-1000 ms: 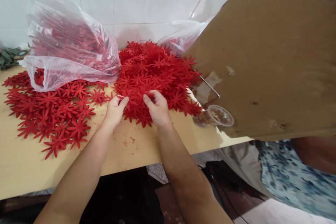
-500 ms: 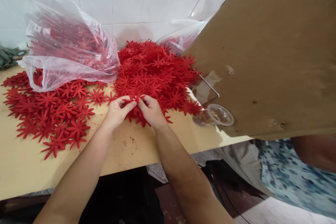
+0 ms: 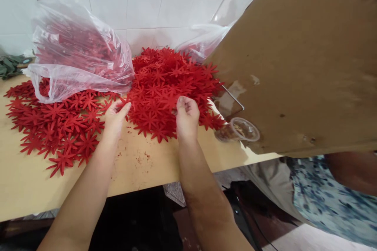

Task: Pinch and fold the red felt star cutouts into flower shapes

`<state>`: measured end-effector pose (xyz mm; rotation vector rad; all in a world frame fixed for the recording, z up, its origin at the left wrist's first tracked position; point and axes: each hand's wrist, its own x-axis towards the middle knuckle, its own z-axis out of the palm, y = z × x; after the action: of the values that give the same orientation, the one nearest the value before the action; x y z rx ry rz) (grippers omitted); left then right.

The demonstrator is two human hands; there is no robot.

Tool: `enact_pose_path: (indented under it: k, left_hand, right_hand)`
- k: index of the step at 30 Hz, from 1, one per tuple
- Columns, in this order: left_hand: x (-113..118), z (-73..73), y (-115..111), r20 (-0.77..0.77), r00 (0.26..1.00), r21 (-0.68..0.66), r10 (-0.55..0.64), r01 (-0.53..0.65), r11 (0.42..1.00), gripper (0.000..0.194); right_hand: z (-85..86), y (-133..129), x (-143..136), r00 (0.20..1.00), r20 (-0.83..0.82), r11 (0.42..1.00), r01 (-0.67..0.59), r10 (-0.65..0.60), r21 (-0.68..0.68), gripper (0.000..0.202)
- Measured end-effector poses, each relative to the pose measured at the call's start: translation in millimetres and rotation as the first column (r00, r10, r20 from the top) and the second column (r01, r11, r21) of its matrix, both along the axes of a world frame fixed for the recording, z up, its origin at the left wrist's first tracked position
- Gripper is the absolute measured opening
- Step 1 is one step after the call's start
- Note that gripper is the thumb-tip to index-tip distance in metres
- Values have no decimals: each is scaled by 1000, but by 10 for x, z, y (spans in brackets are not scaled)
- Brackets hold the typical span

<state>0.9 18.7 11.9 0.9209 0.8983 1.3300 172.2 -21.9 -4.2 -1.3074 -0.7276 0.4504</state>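
Note:
My left hand (image 3: 116,117) is at the gap between two heaps of red star-shaped artificial petal pieces. Its thumb and fingers close around a red petal piece (image 3: 126,103) at the edge of the right heap. Over the front of that heap (image 3: 173,74), my right hand (image 3: 187,117) is curled, thumb against fingers. A slightly blurred red petal piece (image 3: 169,102) shows at its fingertips. The left heap (image 3: 53,125) spreads over the table beside my left forearm.
A clear plastic bag (image 3: 82,55) full of red pieces rests behind the left heap; another bag (image 3: 203,41) leans by the wall. Brown cardboard (image 3: 300,66) rises at right, beside a tipped clear plastic cup (image 3: 241,130). A person's patterned clothing (image 3: 330,196) shows beyond the table (image 3: 165,160).
My hands, together at the front of the right heap before, have parted. The left moved left to the heap's edge; the right moved right and slightly up.

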Motion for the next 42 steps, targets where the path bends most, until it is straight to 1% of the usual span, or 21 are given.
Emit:
enact_pose_path:
  k: [4, 7, 9, 10, 11, 12, 13, 15, 16, 17, 18, 22, 26, 28, 30, 32, 33, 37, 38, 40, 42]
  left_hand:
    - [84, -37, -144, -295, 941, 157, -167, 220, 963, 49]
    - [182, -91, -240, -437, 880, 187, -185, 290, 939, 54]
    - [234, -110, -264, -451, 880, 182, -150, 255, 950, 50]
    - [249, -108, -265, -448, 885, 180, -124, 225, 958, 47]
    - [254, -99, -261, -442, 891, 178, -103, 199, 964, 44]
    - [248, -82, -253, -433, 897, 173, -88, 179, 969, 43]
    - [232, -60, -242, -422, 903, 163, -77, 159, 974, 44]
    - [179, -12, -216, -393, 917, 119, -59, 114, 986, 51]
    - [146, 8, -202, -379, 925, 97, -42, 85, 992, 54]
    - [114, 24, -189, -367, 930, 79, -25, 58, 995, 55]
    - [85, 31, -179, -359, 933, 72, -8, 37, 997, 55]
    - [41, -37, -179, -408, 911, 163, 56, 13, 987, 47]
    - [70, -223, -220, -620, 746, 379, 243, 13, 925, 41]
    - [87, -306, -228, -703, 649, 413, 290, 41, 910, 43]
    - [106, -356, -226, -777, 577, 375, 251, 104, 921, 46]
    - [132, -367, -227, -841, 514, 319, 170, 216, 923, 46]
    - [149, -362, -232, -863, 488, 295, 131, 277, 914, 47]
    - [212, -330, -276, -880, 475, 243, 14, 425, 872, 49]
    - [220, -328, -283, -867, 499, 237, -14, 437, 868, 49]
    - [222, -335, -284, -824, 564, 231, -59, 428, 874, 50]
    - [208, -350, -268, -778, 625, 237, -63, 386, 892, 52]
  right_hand:
    - [11, -15, -23, 943, 315, 994, 101, -111, 49, 39]
    - [61, -77, -71, 908, 397, 990, 104, -133, 94, 33]
    - [103, -121, -110, 949, 314, 995, -17, -15, 97, 28]
    - [121, -140, -135, 962, 244, 988, -139, 118, 72, 28]
    - [134, -157, -165, 940, 168, 952, -305, 296, 28, 29]
    - [139, -171, -198, 869, 91, 873, -487, 487, -28, 30]
    - [135, -180, -233, 756, 24, 754, -651, 655, -85, 30]
    - [96, -179, -304, 536, -29, 524, -834, 844, -176, 32]
    - [62, -166, -334, 489, -3, 478, -852, 872, -214, 32]
    - [23, -146, -355, 493, 51, 490, -837, 868, -244, 31]
    - [-18, -119, -367, 530, 118, 541, -798, 840, -265, 29]
    - [-122, -9, -312, 719, 337, 794, -544, 608, -272, 24]
    - [-74, -51, -206, 833, 459, 951, -266, 310, -158, 26]
    - [-40, -139, -158, 807, 582, 993, -44, 99, -109, 28]
    - [-46, -236, -100, 708, 703, 980, 178, -63, -92, 35]
    - [-103, -302, -30, 640, 763, 942, 303, -91, -142, 50]
    - [-144, -314, 4, 642, 764, 926, 323, -64, -194, 59]
    - [-275, -219, 45, 703, 688, 863, 221, 182, -454, 87]
    - [-281, -170, 21, 675, 695, 848, 195, 248, -492, 90]
    - [-255, -58, -53, 545, 744, 833, 141, 385, -535, 82]
    - [-192, 69, -124, 395, 768, 813, 83, 504, -577, 56]
